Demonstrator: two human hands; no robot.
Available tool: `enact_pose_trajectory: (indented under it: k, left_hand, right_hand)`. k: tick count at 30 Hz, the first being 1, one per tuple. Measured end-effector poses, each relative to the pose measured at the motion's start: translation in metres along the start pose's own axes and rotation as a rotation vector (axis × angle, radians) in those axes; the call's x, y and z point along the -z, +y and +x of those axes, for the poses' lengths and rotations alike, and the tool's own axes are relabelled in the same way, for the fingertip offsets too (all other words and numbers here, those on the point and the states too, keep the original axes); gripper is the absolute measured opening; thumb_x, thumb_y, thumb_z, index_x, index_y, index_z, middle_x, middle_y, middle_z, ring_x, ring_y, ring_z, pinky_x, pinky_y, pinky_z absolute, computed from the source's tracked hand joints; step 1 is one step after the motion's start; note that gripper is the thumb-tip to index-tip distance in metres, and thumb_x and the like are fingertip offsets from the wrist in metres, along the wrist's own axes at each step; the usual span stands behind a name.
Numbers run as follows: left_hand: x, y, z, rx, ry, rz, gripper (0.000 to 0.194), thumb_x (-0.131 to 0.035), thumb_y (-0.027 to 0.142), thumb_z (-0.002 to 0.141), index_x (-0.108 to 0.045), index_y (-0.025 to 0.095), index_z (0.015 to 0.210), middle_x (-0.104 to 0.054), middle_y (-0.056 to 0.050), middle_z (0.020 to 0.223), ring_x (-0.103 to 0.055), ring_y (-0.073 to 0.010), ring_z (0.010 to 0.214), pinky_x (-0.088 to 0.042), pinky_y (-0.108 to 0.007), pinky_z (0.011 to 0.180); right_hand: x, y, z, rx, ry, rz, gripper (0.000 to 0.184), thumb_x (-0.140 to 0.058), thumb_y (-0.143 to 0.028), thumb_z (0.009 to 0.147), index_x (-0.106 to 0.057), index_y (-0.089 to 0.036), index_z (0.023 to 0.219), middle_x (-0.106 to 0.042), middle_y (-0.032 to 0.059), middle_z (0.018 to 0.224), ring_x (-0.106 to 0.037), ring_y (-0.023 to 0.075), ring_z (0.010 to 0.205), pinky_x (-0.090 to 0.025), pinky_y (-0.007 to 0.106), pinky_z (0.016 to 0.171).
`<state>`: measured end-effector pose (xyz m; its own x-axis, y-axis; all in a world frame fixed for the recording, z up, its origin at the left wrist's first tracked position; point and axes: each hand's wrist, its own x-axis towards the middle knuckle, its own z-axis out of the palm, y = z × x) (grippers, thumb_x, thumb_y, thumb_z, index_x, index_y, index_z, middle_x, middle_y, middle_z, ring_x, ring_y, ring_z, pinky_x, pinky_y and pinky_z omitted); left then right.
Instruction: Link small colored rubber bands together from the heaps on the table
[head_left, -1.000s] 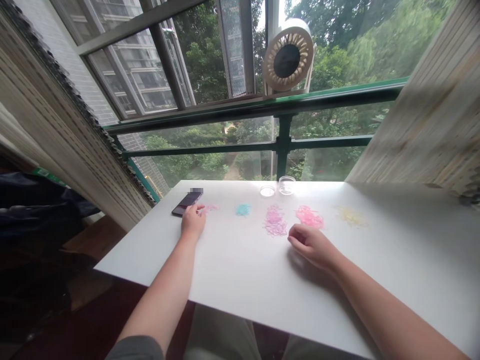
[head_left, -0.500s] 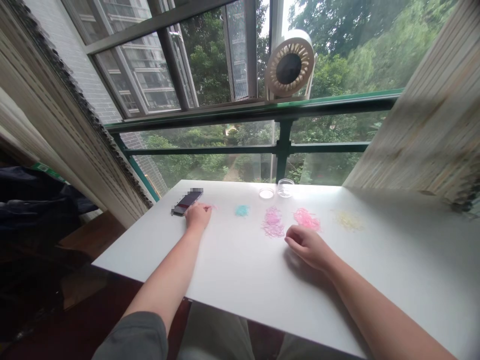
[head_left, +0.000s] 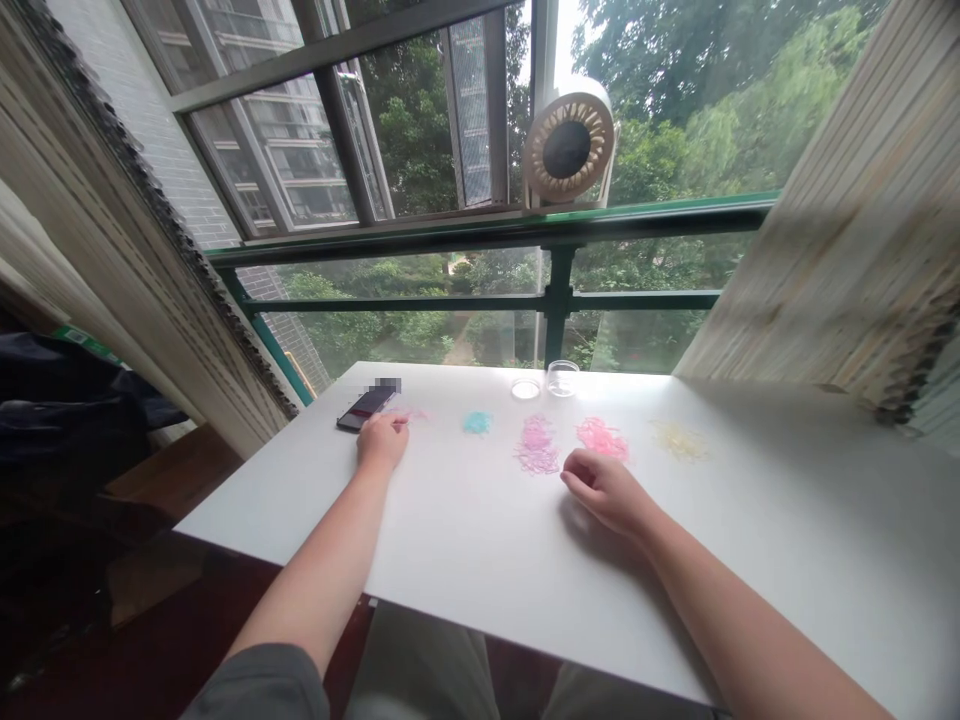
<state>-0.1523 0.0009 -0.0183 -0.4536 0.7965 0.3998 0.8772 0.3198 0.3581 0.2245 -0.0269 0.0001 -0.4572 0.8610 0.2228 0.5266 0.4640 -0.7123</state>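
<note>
My left hand rests on the white table with its fingers curled, right beside a dark phone and over a faint pale pink pile of small bands. My right hand lies loosely closed just in front of a lilac pile and a bright pink pile. A small turquoise pile sits between the hands. A pale yellow pile lies further right. What the curled fingers hold, if anything, is hidden.
A clear round container and its lid stand at the table's far edge. A small white fan sits on the green window rail. Reed blinds hang at both sides. My legs show under the near edge.
The view has shifted a little. My left hand has drawn back slightly from the pale pink pile. My right hand has barely moved.
</note>
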Motion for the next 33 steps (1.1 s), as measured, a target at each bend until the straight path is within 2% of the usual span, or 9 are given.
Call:
enact_pose_trajectory:
  k: [9, 15, 20, 23, 26, 28, 33]
  left_hand:
    - [-0.002, 0.003, 0.004, 0.014, -0.010, 0.031, 0.024, -0.055, 0.038, 0.073, -0.072, 0.025, 0.084, -0.064, -0.008, 0.102, -0.056, -0.0271, 0.097, -0.044, -0.037, 0.085]
    - [-0.002, 0.008, 0.003, 0.028, 0.002, 0.061, 0.021, -0.052, 0.034, 0.076, -0.069, 0.024, 0.081, -0.062, -0.009, 0.106, -0.051, -0.0316, 0.102, -0.041, -0.047, 0.084]
    - [0.001, 0.012, -0.001, -0.002, 0.059, 0.048, 0.021, -0.048, 0.029, 0.080, -0.066, 0.021, 0.087, -0.058, -0.010, 0.114, -0.048, -0.0305, 0.107, -0.041, -0.046, 0.084]
    - [0.005, 0.016, -0.004, -0.040, 0.105, 0.001, 0.018, -0.048, 0.028, 0.081, -0.064, 0.020, 0.085, -0.059, -0.009, 0.112, -0.050, -0.0291, 0.105, -0.041, -0.044, 0.085]
    - [0.008, 0.031, -0.013, -0.116, 0.130, -0.086, 0.015, -0.048, 0.026, 0.081, -0.062, 0.020, 0.080, -0.061, -0.008, 0.106, -0.051, -0.0268, 0.102, -0.040, -0.041, 0.088]
    - [0.008, 0.048, -0.023, -0.216, 0.118, -0.173, 0.013, -0.048, 0.025, 0.082, -0.060, 0.019, 0.079, -0.062, -0.008, 0.103, -0.052, -0.0254, 0.101, -0.040, -0.039, 0.088]
    - [0.003, 0.110, -0.059, -0.532, -0.051, -0.476, 0.010, -0.048, 0.022, 0.083, -0.057, 0.019, 0.080, -0.062, -0.008, 0.097, -0.055, -0.0214, 0.097, -0.040, -0.038, 0.089]
  right_hand:
    - [0.000, 0.001, 0.001, -0.008, 0.014, 0.008, 0.012, -0.048, -0.025, 0.077, -0.048, -0.019, 0.067, -0.048, -0.0030, 0.058, -0.043, 0.0113, 0.054, -0.033, 0.024, 0.052]
    - [-0.002, 0.004, 0.001, -0.022, 0.022, 0.021, 0.012, -0.048, -0.026, 0.078, -0.049, -0.019, 0.068, -0.048, -0.0027, 0.059, -0.044, 0.0117, 0.054, -0.034, 0.025, 0.053]
    - [-0.002, 0.004, 0.001, -0.035, 0.046, 0.026, 0.014, -0.047, -0.029, 0.079, -0.050, -0.019, 0.070, -0.049, -0.0023, 0.060, -0.045, 0.0122, 0.056, -0.036, 0.026, 0.055]
    - [-0.002, 0.004, 0.002, -0.033, 0.056, 0.033, 0.014, -0.047, -0.029, 0.080, -0.051, -0.019, 0.071, -0.051, -0.0018, 0.061, -0.046, 0.0125, 0.057, -0.037, 0.026, 0.055]
    - [-0.004, 0.004, 0.002, -0.025, 0.062, 0.042, 0.015, -0.047, -0.029, 0.080, -0.051, -0.018, 0.070, -0.051, -0.0014, 0.062, -0.047, 0.0128, 0.057, -0.037, 0.026, 0.055]
    - [-0.005, 0.004, 0.003, -0.019, 0.065, 0.050, 0.015, -0.047, -0.029, 0.080, -0.051, -0.018, 0.070, -0.051, -0.0013, 0.062, -0.047, 0.0128, 0.057, -0.038, 0.026, 0.055]
    - [-0.008, 0.004, 0.006, 0.006, 0.081, 0.126, 0.012, -0.051, -0.030, 0.078, -0.053, -0.018, 0.076, -0.051, -0.0010, 0.062, -0.047, 0.0121, 0.056, -0.038, 0.026, 0.053]
